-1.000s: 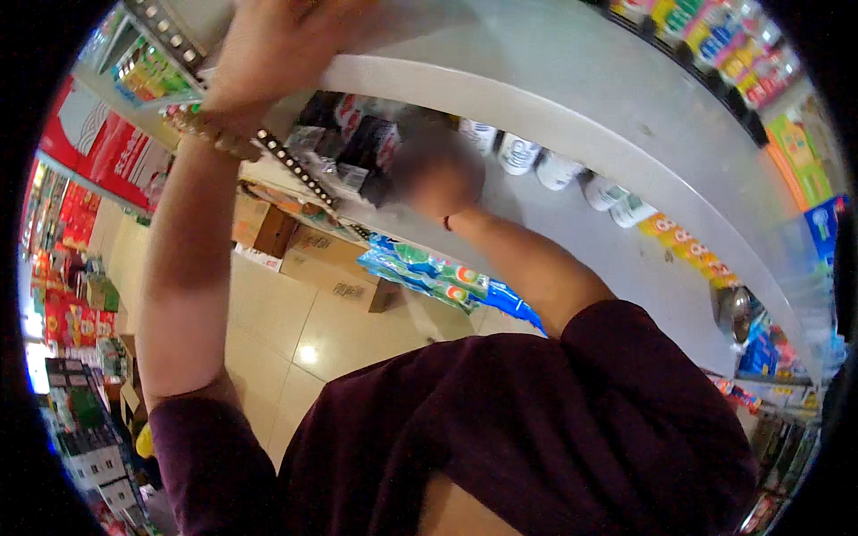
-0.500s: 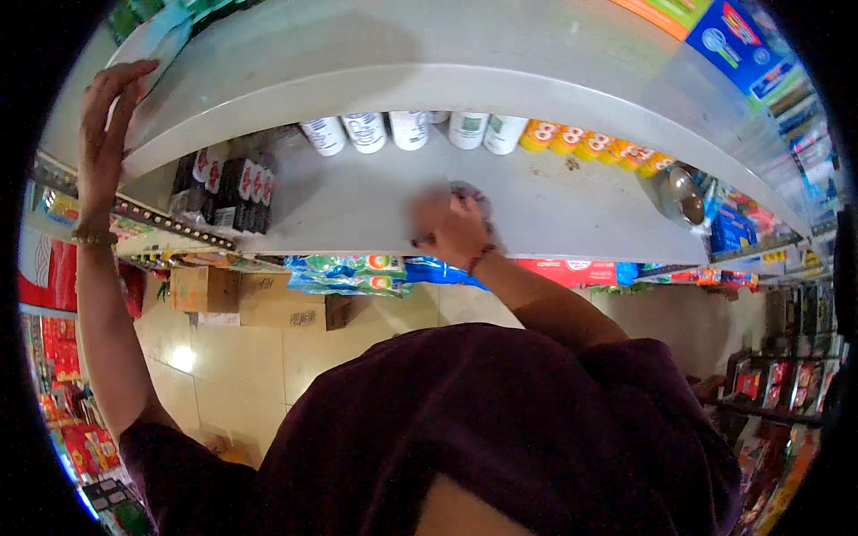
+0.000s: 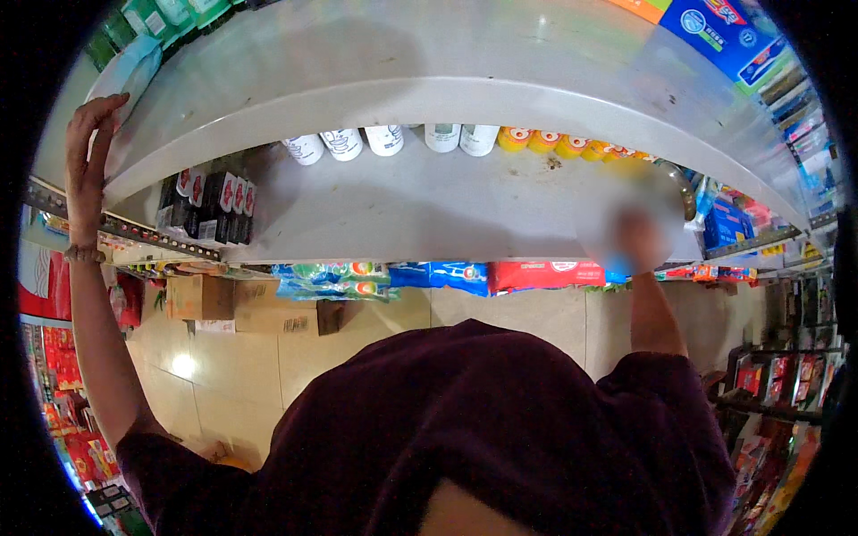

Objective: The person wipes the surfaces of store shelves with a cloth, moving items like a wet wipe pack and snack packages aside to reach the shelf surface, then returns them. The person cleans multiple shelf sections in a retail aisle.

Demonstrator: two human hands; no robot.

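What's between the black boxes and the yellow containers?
Head view: a row of white containers along the back of the shelf, between black boxes and yellow containers.

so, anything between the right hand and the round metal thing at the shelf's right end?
Nothing visible. The right hand is close to the round metal thing, but blur covers the hand and part of the gap, so something small could be hidden. The yellow containers stand off to the left.

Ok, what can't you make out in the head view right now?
Head view: the right hand, and whether it holds anything: smeared by blur.
Head view: upper parts of the white cylinders: hidden by the upper shelf.
Head view: green packages: cut off by the picture's upper rim.
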